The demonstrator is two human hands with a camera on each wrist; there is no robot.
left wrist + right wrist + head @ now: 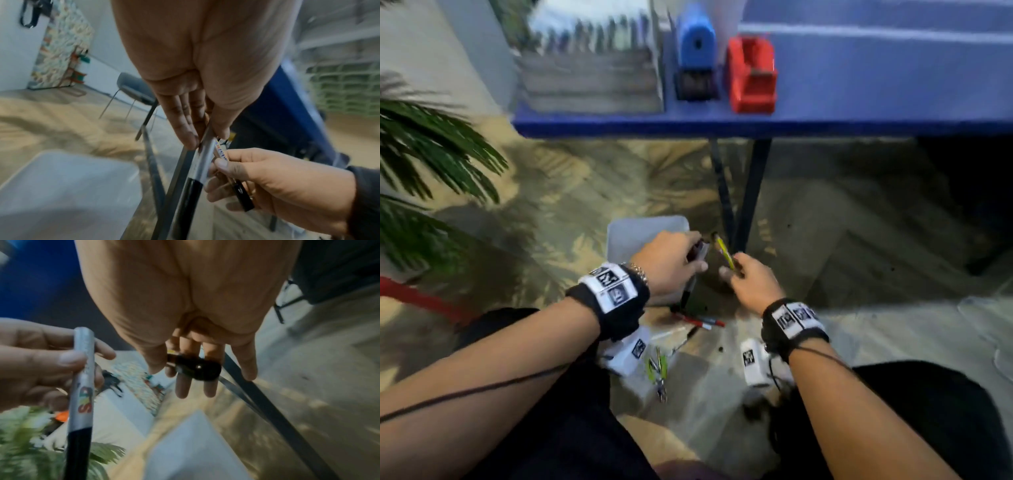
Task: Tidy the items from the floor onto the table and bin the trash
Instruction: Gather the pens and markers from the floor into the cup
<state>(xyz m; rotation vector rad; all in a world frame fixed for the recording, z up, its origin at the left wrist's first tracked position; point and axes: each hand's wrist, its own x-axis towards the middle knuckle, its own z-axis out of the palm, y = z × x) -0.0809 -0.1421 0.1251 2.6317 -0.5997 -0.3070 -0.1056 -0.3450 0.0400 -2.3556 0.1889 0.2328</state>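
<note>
**Both Hands Loaded With Pens Above the Floor**

At far left of the head view, plant fronds [431,144] overhang the patterned floor [859,222]. A pale lidded bin [643,229] stands on the floor just beyond the hands.

The left hand [671,260] is closed around a silver marker [203,160] with a black cap. The thumb and fingertips pinch the silver barrel near its upper end; the capped end projects downward, below the grip. A second dark pen appears to lie in the same hand, but blur prevents confirmation.

Below and between the wrists, red pens [698,322] lie on the floor, touching or nearly touching each other. Nearer the person, a green-handled tool [659,371] lies on the floor; its type cannot be determined.

The right hand [753,284] is closed on a yellow pen [724,253]. In the head view, the barrel rises out of the grip, up and to the left, towards the left hand. In the right wrist view, the thumb presses the pen's black end across the fingers, which are only slightly bent. The two hands are close together but do not touch.

Behind, the blue table [825,126] carries a grey stack of trays [592,82], a blue sharpener [695,51] and a red tape dispenser [751,75], arranged left to right along its front edge. The table leg [750,195] descends just beyond the right hand.
</note>
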